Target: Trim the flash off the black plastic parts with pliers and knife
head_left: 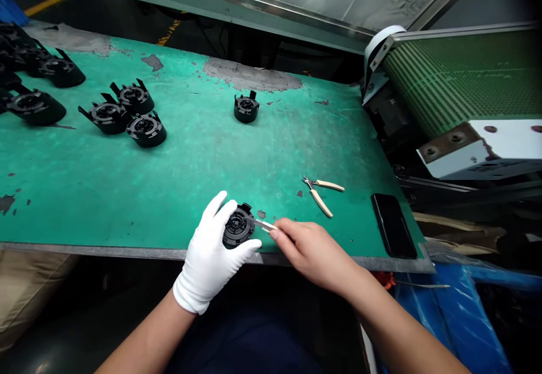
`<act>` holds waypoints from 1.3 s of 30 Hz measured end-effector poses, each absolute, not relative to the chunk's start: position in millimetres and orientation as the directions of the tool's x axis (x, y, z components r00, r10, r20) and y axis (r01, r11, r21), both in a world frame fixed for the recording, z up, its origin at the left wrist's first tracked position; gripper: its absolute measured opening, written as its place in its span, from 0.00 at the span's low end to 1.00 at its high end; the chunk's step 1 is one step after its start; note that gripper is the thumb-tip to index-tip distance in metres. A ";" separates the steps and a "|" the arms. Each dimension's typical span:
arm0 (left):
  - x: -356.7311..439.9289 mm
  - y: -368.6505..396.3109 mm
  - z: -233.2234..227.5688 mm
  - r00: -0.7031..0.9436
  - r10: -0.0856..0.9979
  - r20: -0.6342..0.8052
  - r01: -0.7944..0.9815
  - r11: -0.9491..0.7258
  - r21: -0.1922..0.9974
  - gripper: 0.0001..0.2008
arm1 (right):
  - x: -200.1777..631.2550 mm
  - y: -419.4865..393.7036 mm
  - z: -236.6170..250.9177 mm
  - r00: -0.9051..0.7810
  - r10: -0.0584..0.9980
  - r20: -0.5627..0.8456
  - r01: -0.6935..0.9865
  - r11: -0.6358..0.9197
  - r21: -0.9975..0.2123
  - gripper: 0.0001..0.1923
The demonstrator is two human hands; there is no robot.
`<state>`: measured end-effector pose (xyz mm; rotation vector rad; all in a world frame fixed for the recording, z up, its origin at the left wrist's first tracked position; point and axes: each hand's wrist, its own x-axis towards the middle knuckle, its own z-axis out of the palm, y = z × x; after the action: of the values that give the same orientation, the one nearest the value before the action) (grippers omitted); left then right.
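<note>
At the table's front edge, my left hand [214,250], in a white glove, is closed around the side of a round black plastic part [238,226]. Its thumb and fingers curve about the rim, and the part's ribbed face points up. From the right, my bare right hand [302,248] grips a slim craft knife [266,225] with a pale handle. The blade reaches the part's upper right rim; whether it touches cannot be made out. Nippers [320,192] with cream handles lie spread on the table, to the right of the part.
A green table [199,171] with worn patches carries a single black part [246,108], a cluster of similar parts [145,130] and more at the far left. A phone [393,225] lies at the right, below a green conveyor belt [466,75]. Blue plastic [453,306] stands at lower right.
</note>
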<state>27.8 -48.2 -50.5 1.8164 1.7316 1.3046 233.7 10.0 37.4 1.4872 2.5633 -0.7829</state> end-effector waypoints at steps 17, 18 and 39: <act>36.6 -50.2 -50.7 -0.229 0.932 0.282 0.633 -0.077 0.770 0.46 | 250.8 19.6 32.2 -0.565 0.810 -0.157 0.788 0.473 -0.394 0.17; 36.6 -50.1 -51.0 -0.224 0.935 0.276 0.634 -0.075 0.770 0.45 | 247.6 21.9 32.7 -0.584 0.795 -0.166 0.790 0.509 -0.342 0.18; 36.7 -47.5 -50.8 -0.209 0.923 0.323 0.661 -0.110 0.742 0.43 | 228.0 46.3 51.0 -0.715 0.681 -0.158 0.687 0.727 0.022 0.19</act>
<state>36.7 -47.5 -50.8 1.7493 1.8627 1.2269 228.0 46.3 51.0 1.1058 2.7735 -0.0578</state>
